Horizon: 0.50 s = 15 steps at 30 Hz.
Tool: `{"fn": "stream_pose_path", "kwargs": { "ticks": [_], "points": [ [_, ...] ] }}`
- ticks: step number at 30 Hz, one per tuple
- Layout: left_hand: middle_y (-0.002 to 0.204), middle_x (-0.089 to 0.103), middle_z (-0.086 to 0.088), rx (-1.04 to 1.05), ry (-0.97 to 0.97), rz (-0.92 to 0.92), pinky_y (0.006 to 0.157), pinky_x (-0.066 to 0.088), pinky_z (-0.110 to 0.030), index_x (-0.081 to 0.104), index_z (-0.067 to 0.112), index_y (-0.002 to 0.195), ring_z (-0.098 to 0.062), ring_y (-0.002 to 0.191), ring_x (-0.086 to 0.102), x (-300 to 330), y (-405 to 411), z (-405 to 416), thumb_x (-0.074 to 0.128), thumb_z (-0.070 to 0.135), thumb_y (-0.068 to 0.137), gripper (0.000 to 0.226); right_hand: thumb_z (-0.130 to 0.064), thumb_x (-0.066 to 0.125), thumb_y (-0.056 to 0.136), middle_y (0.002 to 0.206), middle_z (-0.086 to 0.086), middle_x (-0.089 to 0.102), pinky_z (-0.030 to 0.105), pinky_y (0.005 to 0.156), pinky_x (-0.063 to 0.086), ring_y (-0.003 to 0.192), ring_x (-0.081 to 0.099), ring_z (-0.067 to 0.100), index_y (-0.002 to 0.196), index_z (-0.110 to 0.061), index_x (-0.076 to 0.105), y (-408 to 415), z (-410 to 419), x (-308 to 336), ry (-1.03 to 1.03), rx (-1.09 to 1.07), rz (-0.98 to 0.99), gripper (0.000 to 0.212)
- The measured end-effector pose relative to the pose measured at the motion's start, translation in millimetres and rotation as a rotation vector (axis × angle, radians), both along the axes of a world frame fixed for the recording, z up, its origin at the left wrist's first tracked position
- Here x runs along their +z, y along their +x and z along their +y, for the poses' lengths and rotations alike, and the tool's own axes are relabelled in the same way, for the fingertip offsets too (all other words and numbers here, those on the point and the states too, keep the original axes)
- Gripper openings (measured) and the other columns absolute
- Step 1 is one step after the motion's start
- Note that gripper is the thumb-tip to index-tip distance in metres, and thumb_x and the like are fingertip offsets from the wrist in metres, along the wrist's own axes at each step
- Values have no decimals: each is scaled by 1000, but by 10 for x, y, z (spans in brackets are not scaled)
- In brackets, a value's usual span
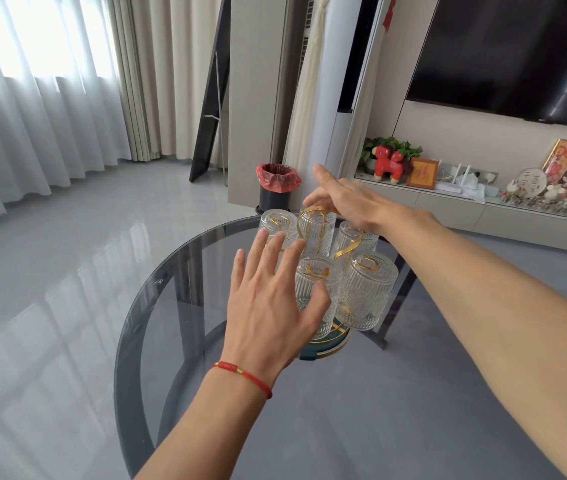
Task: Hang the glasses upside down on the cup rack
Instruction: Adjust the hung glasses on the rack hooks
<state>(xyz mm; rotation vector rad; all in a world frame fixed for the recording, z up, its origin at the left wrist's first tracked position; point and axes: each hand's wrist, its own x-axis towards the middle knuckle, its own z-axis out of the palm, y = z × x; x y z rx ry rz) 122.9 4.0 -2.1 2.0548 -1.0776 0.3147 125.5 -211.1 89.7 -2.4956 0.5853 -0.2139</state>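
A gold wire cup rack (344, 252) with a dark teal round base (332, 348) stands on the round smoked-glass table (185, 306). Several ribbed clear glasses hang upside down on its arms, among them a front one (313, 282), a right one (368, 292), a rear left one (277, 223) and a centre rear one (316, 233). My left hand (268, 306) hovers with spread, straight fingers just left of the front glass, its thumb close to the glass. My right hand (348, 202) reaches over the rack's top loop, fingers extended above the rear glasses. Neither hand holds anything.
A black bin with a red liner (277, 187) stands on the grey tiled floor beyond the table. A low TV shelf with ornaments (483, 188) runs along the right wall under a dark screen (517, 53). Curtains cover the window at left.
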Motion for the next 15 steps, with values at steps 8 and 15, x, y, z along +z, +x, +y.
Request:
{"fn": "stream_pose_path", "kwargs": {
  "ticks": [8,15],
  "points": [
    [161,43,-3,1,4,0,128,15,-50,49,24,148,-22,158,18,-6,7,15,49,50,93,60,-80,1,93,146,3,62,49,118,24,140,49,25,138,-26,67,-3,25,-8,-28,-28,118,96],
    [159,45,-3,3,-4,0,127,17,-51,51,23,146,-22,158,20,-12,13,20,50,49,93,59,-84,1,90,157,3,52,51,119,19,147,42,26,146,-30,59,-1,12,-12,-24,-47,151,97]
  ]
}}
